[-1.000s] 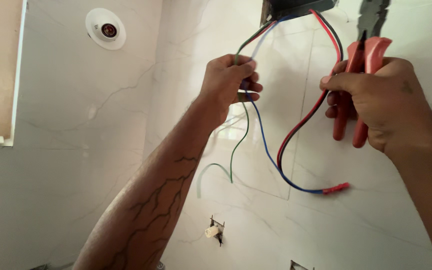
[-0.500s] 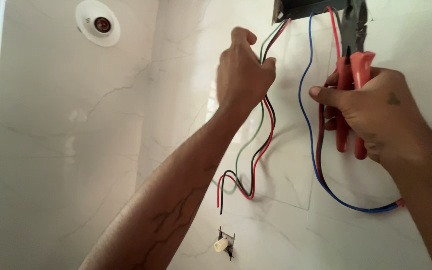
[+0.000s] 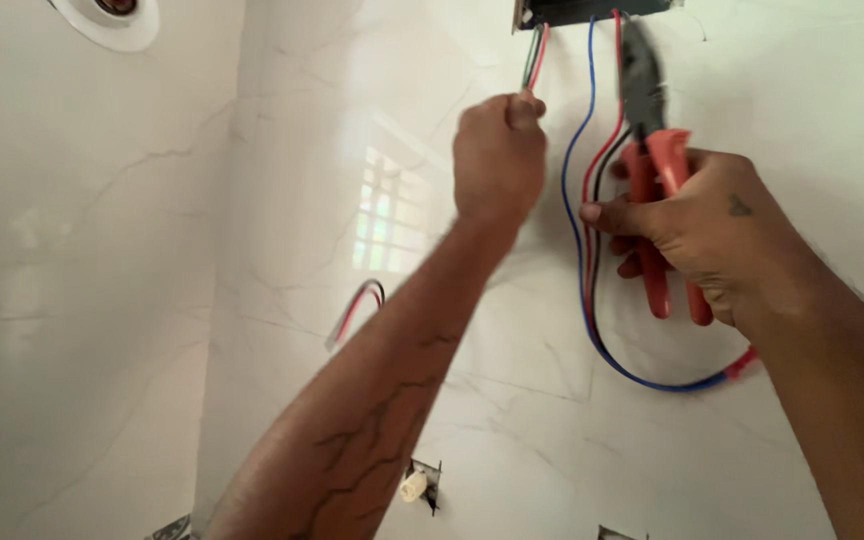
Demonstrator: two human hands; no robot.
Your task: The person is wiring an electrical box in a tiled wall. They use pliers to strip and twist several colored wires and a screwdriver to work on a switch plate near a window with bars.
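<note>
**Two hands on wires below a wall box**

White marble-look wall [image 3: 102, 300], a round white fitting [image 3: 112, 15] at top left. Dark wall box [image 3: 592, 10] at the top edge, cut off by the frame; wires come out of it, its inside can't be seen. Lower down, a small cut-out [image 3: 422, 487] with a pale stub in it, another opening at the bottom edge.

Left hand [image 3: 497, 160] is fisted tight around a green and red wire pair [image 3: 532, 60] just under the box; loose wire ends [image 3: 357, 305] curl out beside the forearm, which blocks the middle of that run.

Right hand [image 3: 692, 235] is wrapped around red-handled pliers [image 3: 652, 150], nose up toward the box and blurred. A blue wire [image 3: 577, 180] and red wire [image 3: 607, 150] hang between the hands, looping below the right hand.
</note>
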